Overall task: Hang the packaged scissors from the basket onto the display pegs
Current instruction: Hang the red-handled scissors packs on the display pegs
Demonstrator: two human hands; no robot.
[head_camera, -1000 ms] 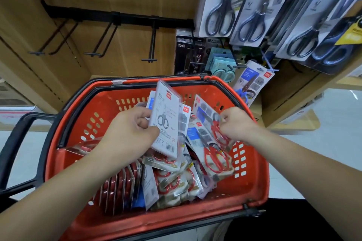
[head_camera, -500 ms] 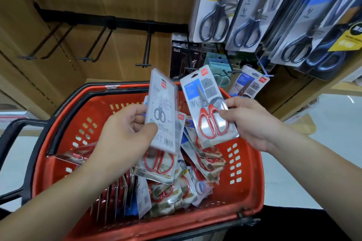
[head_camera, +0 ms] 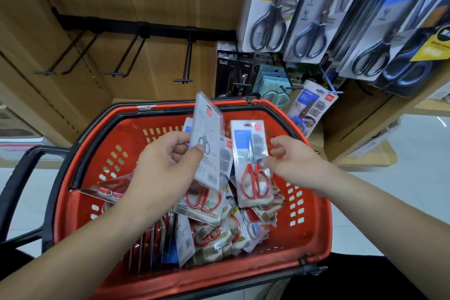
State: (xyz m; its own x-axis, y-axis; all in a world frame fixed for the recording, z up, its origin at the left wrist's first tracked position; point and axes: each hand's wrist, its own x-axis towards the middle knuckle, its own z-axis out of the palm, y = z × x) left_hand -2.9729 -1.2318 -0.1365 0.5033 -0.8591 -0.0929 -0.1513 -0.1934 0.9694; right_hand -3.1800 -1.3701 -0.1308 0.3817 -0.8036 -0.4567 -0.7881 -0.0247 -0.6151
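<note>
We pinch the red scissors pack [head_camera: 253, 178] upright in our right hand [head_camera: 295, 165], our left hand [head_camera: 165, 170] gripping the grey scissors pack [head_camera: 207, 134], the empty pegs [head_camera: 184, 66] lying above, toward upper left.

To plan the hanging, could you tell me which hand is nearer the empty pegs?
Left. The left hand, gripping a grey pack, is just below the pegs; the right hand, pinching a red pack, is farther right.

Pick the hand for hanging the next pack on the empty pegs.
Right, probably. The right hand pinches a single red-handled scissors pack, hang hole up; the left hand grips a stack of packs.
</note>
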